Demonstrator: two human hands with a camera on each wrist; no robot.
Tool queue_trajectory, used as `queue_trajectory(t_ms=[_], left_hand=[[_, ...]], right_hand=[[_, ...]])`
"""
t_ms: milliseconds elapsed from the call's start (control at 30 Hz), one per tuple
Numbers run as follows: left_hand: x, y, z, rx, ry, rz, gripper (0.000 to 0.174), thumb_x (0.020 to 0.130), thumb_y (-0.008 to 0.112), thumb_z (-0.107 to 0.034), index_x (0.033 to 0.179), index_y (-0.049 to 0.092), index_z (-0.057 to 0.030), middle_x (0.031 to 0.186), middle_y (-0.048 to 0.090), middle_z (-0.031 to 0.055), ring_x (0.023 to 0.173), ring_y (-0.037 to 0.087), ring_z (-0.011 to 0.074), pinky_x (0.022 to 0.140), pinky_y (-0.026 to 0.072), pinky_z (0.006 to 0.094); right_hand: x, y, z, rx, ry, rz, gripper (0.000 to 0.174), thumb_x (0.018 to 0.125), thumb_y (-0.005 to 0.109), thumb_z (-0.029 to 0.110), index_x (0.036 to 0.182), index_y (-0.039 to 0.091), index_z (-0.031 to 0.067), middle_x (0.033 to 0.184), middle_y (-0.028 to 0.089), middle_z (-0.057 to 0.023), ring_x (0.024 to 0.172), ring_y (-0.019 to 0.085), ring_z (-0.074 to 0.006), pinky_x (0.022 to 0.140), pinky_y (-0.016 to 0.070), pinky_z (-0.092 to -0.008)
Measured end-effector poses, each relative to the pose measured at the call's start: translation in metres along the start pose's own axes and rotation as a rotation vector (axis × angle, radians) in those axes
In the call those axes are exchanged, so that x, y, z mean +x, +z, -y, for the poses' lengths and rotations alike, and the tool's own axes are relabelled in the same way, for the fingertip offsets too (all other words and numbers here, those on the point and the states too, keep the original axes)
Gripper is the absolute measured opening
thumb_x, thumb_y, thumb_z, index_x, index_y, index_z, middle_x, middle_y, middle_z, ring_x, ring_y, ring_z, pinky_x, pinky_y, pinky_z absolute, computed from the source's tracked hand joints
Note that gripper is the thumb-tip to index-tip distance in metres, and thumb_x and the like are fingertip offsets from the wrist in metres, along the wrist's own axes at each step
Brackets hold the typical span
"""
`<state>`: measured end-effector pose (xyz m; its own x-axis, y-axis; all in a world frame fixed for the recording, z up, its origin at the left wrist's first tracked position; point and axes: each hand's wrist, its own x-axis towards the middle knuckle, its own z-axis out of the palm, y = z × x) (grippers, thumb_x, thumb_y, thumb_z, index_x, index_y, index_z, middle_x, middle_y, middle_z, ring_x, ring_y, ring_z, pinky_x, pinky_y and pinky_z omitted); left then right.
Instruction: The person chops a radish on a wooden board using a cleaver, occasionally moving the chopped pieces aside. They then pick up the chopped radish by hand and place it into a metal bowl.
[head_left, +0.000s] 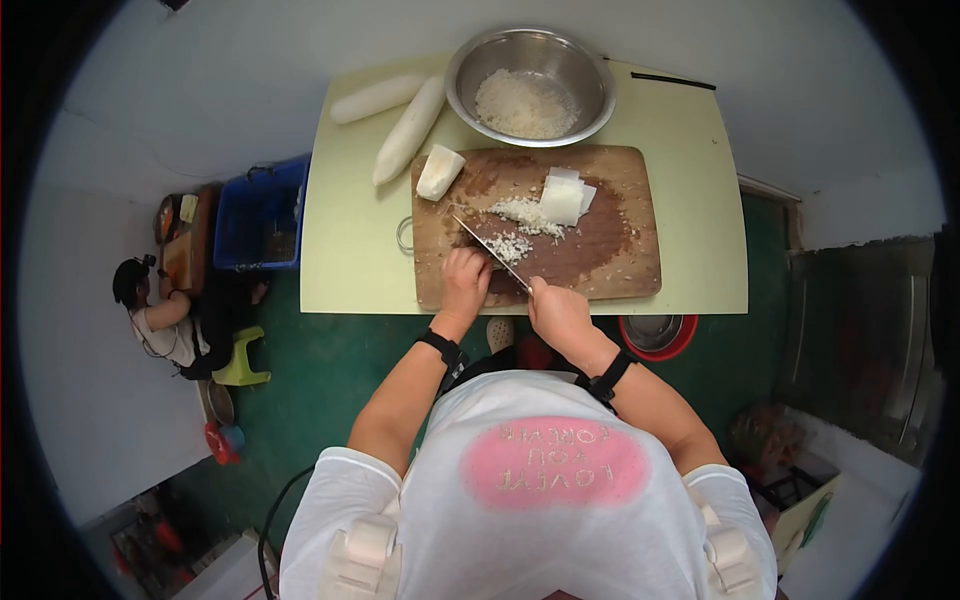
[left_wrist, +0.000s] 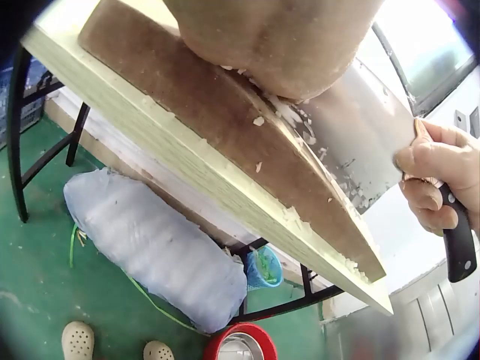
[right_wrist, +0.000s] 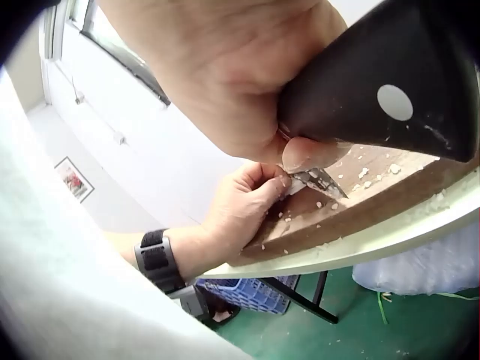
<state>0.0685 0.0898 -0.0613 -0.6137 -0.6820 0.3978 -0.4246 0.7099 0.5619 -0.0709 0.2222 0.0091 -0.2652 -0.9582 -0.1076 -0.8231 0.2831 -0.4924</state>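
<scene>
My right hand [head_left: 562, 316] grips the black handle [left_wrist: 459, 240] of a wide-bladed knife [head_left: 492, 252]. Beside the blade, my left hand [head_left: 467, 285] rests at the near edge of the wooden cutting board [head_left: 600, 285]. In the right wrist view, the curled fingers of my left hand [right_wrist: 244, 206] pinch a small white piece [right_wrist: 295, 186] against the blade. Chopped white bits [head_left: 512, 246] lie beyond the blade, with more bits [head_left: 530, 214] further back. Thin white slices [head_left: 563, 198] are stacked on the board, and a cut white chunk [head_left: 440, 173] sits at its far left.
A steel bowl [head_left: 590, 112] holding white shreds stands behind the board. Two whole white radishes [head_left: 410, 132] [head_left: 375, 99] lie at the table's back left. A metal ring [head_left: 404, 236] is left of the board. Another person [head_left: 165, 312] sits at left near a blue crate [head_left: 233, 215].
</scene>
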Motion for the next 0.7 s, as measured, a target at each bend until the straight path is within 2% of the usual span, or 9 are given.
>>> queue_trajectory(t_ms=[100,200,367,467,567,700], left_hand=[[0.001,-0.001,-0.002,-0.054,0.051,-0.059,0.013,0.074,0.066,-0.005,0.084,0.059,-0.0058,0.09,0.058,0.0108,0.087,0.054,0.0321,0.077,0.0428,0.0423],[-0.002,0.002,0.001,-0.035,0.001,-0.042,0.012,0.074,0.065,-0.005,0.084,0.059,-0.0055,0.089,0.058,0.0109,0.087,0.054,0.0321,0.077,0.0426,0.0425],[0.0,-0.001,-0.001,-0.005,0.026,-0.039,0.012,0.073,0.065,-0.005,0.083,0.059,-0.0051,0.089,0.058,0.0112,0.088,0.054,0.0321,0.077,0.0426,0.0425],[-0.003,0.0,-0.003,0.008,0.028,-0.038,0.012,0.073,0.065,-0.004,0.083,0.059,-0.0037,0.087,0.056,0.0125,0.086,0.053,0.0333,0.076,0.0426,0.0432],[0.003,-0.007,-0.003,-0.009,0.057,-0.017,0.014,0.073,0.066,-0.004,0.084,0.057,-0.002,0.084,0.055,0.014,0.083,0.053,0.0349,0.075,0.0433,0.0436],[-0.003,-0.009,-0.007,-0.117,0.047,-0.087,0.018,0.072,0.067,-0.005,0.087,0.056,-0.0025,0.088,0.056,0.0151,0.085,0.054,0.0352,0.077,0.0439,0.0426]], right_hand=[[-0.001,-0.014,0.002,0.008,0.008,0.016,0.009,0.084,0.055,0.012,0.085,0.051,0.0041,0.063,0.061,-0.0195,0.062,0.061,-0.0399,0.055,0.0469,-0.0505],[-0.016,-0.031,0.011,0.005,0.028,0.048,0.007,0.084,0.055,0.01,0.083,0.053,0.0037,0.064,0.061,-0.0198,0.062,0.063,-0.0379,0.056,0.0479,-0.0492],[-0.015,-0.017,0.007,0.028,0.02,0.07,0.006,0.083,0.054,0.009,0.083,0.054,0.0035,0.065,0.062,-0.0194,0.063,0.064,-0.038,0.057,0.0487,-0.0491],[0.0,0.002,0.001,0.013,-0.007,0.006,0.007,0.084,0.054,0.01,0.084,0.055,0.0034,0.065,0.063,-0.0195,0.064,0.064,-0.0385,0.058,0.0494,-0.0491],[0.011,-0.002,0.004,0.007,-0.018,0.001,0.009,0.084,0.054,0.012,0.084,0.054,0.0034,0.066,0.063,-0.0196,0.064,0.064,-0.0389,0.058,0.0495,-0.0493],[-0.008,-0.024,0.006,0.031,0.021,0.037,0.009,0.084,0.054,0.012,0.083,0.054,0.0035,0.066,0.062,-0.0202,0.063,0.063,-0.0394,0.058,0.0488,-0.0501]])
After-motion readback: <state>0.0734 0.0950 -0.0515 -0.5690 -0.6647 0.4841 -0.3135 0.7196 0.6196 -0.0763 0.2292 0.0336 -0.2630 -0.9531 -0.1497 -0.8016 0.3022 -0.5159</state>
